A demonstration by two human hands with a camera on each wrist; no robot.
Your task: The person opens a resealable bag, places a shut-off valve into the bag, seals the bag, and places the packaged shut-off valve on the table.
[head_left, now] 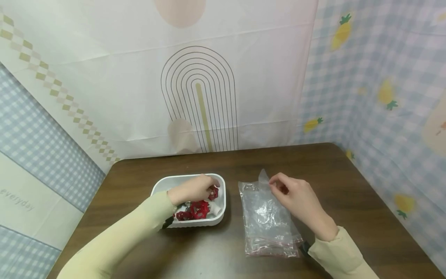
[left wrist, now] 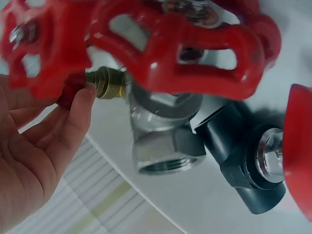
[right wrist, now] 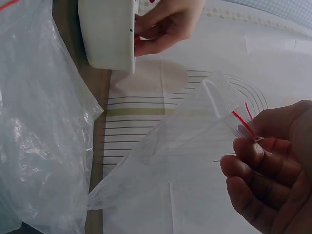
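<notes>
My left hand (head_left: pixel 196 189) reaches into a white bin (head_left: pixel 223 201) of valves. In the left wrist view its thumb and fingers pinch a valve with a red handwheel (left wrist: pixel 73 90) and a brass fitting (left wrist: pixel 111 83). Beside it lie a metal valve body (left wrist: pixel 163 141), a dark plastic valve (left wrist: pixel 243 161) and a large red handwheel (left wrist: pixel 214 83), close to the camera. My right hand (head_left: pixel 296 195) pinches the red-striped zip edge of a clear plastic bag (right wrist: pixel 161 131), lifting that corner. Below it, more clear zip bags (head_left: pixel 265 232) lie flat in a stack.
The brown wooden table (head_left: pixel 167 255) carries the bin on the left and the bags to its right. A white patterned cloth (head_left: pixel 271 89) hangs behind the table, with checked cloth (head_left: pixel 369 174) along the right side.
</notes>
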